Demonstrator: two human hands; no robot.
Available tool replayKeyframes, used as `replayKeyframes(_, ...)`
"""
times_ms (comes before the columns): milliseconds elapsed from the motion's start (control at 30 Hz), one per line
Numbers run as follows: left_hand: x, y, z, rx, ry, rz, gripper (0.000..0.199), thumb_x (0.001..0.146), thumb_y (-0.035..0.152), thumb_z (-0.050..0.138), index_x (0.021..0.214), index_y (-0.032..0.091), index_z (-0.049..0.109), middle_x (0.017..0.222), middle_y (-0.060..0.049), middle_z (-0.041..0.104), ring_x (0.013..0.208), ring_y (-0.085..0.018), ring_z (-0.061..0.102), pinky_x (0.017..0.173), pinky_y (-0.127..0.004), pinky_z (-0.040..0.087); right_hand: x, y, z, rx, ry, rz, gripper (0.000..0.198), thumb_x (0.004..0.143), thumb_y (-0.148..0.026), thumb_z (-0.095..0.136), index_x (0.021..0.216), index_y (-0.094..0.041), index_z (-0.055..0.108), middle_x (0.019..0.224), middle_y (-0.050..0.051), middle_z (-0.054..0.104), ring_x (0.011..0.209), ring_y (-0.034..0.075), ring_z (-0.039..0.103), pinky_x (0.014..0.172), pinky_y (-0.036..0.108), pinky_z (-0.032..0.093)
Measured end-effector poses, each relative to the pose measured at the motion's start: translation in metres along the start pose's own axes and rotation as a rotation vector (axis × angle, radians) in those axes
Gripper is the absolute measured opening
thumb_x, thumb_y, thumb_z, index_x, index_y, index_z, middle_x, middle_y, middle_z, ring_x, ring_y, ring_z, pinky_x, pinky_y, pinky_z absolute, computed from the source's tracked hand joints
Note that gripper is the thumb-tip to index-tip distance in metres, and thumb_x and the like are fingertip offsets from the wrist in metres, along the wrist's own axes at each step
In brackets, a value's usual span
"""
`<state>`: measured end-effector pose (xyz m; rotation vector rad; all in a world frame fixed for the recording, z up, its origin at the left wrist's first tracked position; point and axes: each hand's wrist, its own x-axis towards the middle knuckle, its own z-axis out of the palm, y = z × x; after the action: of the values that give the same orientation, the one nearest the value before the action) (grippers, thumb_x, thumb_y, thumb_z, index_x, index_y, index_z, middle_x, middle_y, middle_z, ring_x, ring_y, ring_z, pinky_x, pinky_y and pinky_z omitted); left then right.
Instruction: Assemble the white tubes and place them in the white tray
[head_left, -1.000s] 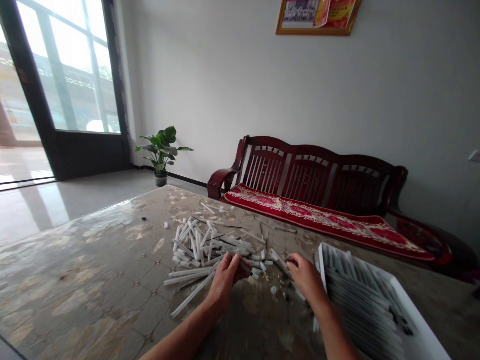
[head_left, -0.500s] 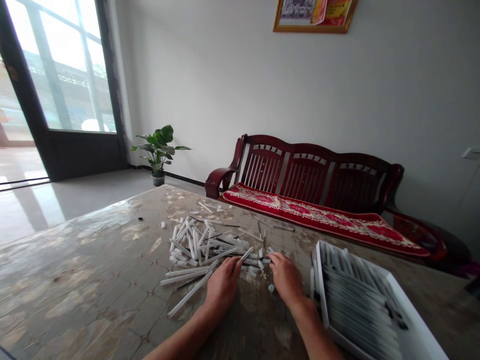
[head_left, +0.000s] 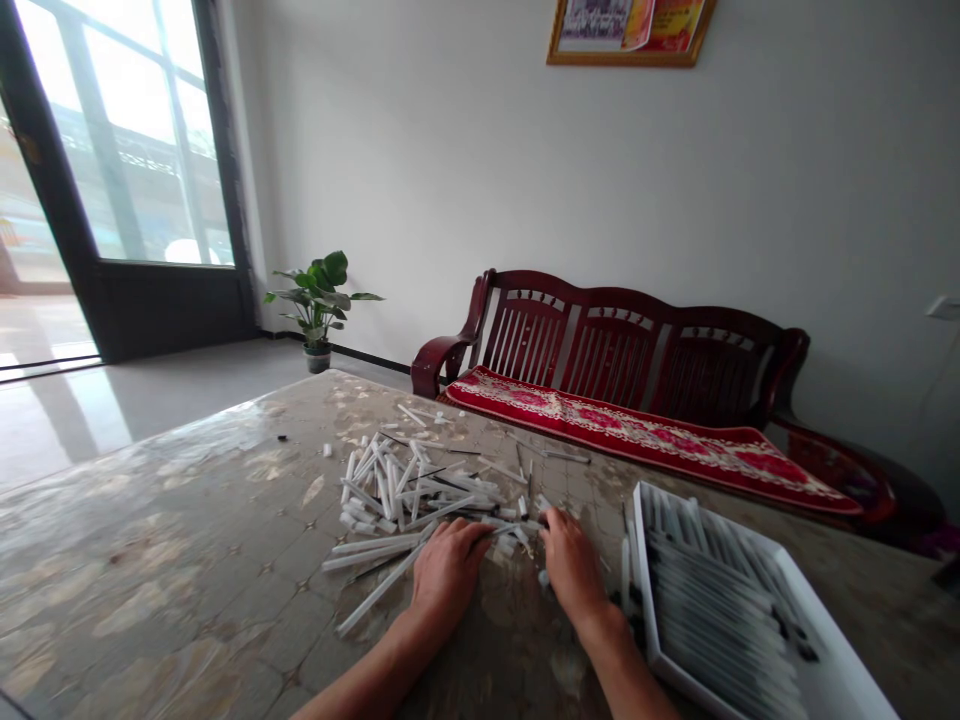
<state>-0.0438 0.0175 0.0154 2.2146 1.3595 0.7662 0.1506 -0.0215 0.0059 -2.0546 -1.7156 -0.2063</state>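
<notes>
White tubes [head_left: 394, 485] lie in a loose heap just beyond and to the left of the left hand [head_left: 450, 560]; they overlap too much to count, and dark slim pieces are mixed among them. At least three longer tubes [head_left: 382, 590] slant out to the left of that hand, which hides some of their far ends. The left hand pinches a slim rod [head_left: 499, 528] between thumb and fingertips, pointing it toward the right hand [head_left: 568, 560]. The right hand's fingers are curled near the rod's other end; whether they grip it, or a separate piece, I cannot tell, since knuckles and small bits behind blur together. One pale round bit [head_left: 544, 578] sits against the near side of the right hand, partly covered by it.

To the right of the right hand stands one white box [head_left: 836, 640], its near end cut off by the bottom edge. Dark-tipped tubes [head_left: 716, 600] fill much of it, too blurred and closely packed to number. Well left of both hands, one small black piece [head_left: 282, 438] and one short white piece [head_left: 327, 450] lie apart on the table [head_left: 202, 560]. Both forearms run out at the bottom edge.
</notes>
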Motion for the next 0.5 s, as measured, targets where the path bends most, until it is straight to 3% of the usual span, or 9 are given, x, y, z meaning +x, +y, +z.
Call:
replayKeyframes(200, -0.0009, -0.0011, -0.0006, 0.01, -0.002, 0.018, 0.028, 0.092, 0.029, 0.053, 0.108, 0.03, 0.076, 0.1, -0.004, 0.074, 0.1, -0.025, 0.063, 0.084, -0.033, 0.046, -0.0006, 0.0069, 0.0073, 0.224, 0.187, -0.194, 0.024, 0.087, -0.002, 0.051, 0.096, -0.021, 0.063, 0.092, 0.005, 0.071, 0.089, 0.02, 0.069, 0.08, 0.03, 0.052)
replayKeyframes(500, -0.001, -0.0009, -0.0015, 0.035, 0.004, 0.062, 0.024, 0.092, 0.029, 0.056, 0.104, 0.03, 0.077, 0.096, -0.003, 0.074, 0.097, -0.025, 0.063, 0.082, -0.034, 0.047, -0.0025, 0.0071, 0.006, 0.369, 0.229, -0.32, 0.019, 0.09, -0.009, 0.052, 0.094, -0.022, 0.066, 0.088, 0.005, 0.07, 0.086, 0.02, 0.068, 0.08, 0.03, 0.053)
